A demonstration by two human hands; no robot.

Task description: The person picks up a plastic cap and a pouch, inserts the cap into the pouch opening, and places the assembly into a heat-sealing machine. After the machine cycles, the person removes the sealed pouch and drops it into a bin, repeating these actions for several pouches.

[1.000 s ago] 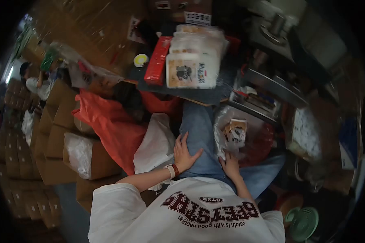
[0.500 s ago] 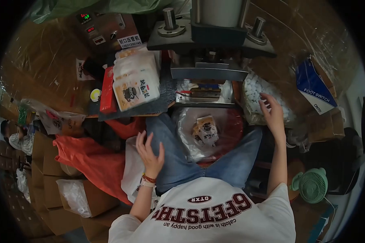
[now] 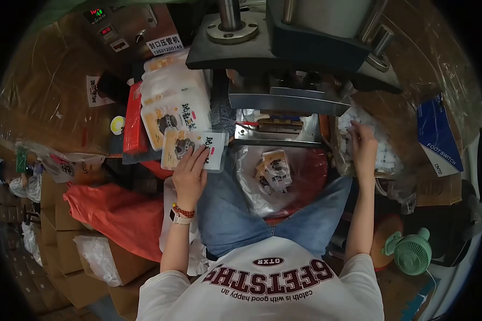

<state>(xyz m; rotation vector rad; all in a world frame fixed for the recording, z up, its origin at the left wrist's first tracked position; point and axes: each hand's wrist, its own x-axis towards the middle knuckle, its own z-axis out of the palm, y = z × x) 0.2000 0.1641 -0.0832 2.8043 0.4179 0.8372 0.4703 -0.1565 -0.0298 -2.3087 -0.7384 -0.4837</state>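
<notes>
- Our left hand (image 3: 189, 176) lies on a printed pouch (image 3: 194, 150), fingers (image 3: 200, 158) pressed flat on its face, thumb hidden beneath, so we cannot tell whether it is pinched.
- Just beyond those fingers sits a stack of pouches (image 3: 172, 107) on the dark worktop (image 3: 219, 115), beside a red box (image 3: 133, 125).
- Our right hand (image 3: 363, 144) reaches into a bag of small white pieces (image 3: 383, 152), fingers curled; whether they hold any, we cannot tell.
- Between both hands, a clear bag (image 3: 251, 187) on our lap holds finished pouches (image 3: 273, 170), below the press machine (image 3: 289, 53).
</notes>
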